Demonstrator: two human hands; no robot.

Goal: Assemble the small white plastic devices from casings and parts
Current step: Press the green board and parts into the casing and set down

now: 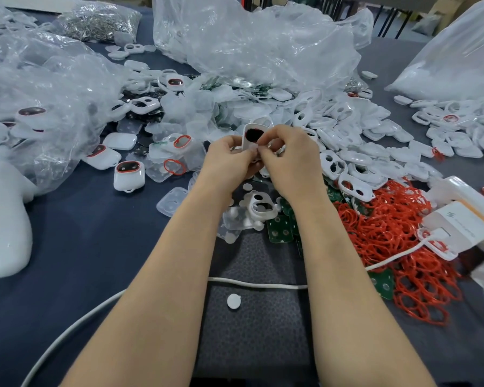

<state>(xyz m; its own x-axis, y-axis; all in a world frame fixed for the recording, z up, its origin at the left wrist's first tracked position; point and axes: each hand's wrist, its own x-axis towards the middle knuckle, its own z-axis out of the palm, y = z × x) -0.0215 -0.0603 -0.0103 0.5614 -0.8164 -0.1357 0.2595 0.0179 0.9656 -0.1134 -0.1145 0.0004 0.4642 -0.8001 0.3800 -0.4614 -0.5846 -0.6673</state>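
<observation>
Plastic bags point(249, 46), red rings point(389, 233) and loose casings point(347, 127) crowd the held casing point(253, 133).

Looking like a small-parts assembly workshop. Heaping in bulk across a dark cloth-covered table point(95, 247): loose white casings point(347, 129), tangled red rings point(389, 227), green circuit boards point(280, 229). Spilling more parts from big clear plastic bags point(249, 46) behind.

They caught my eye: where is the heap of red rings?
In the head view, the heap of red rings lies on the table right of the right forearm, between green circuit boards and white boxes.
</observation>
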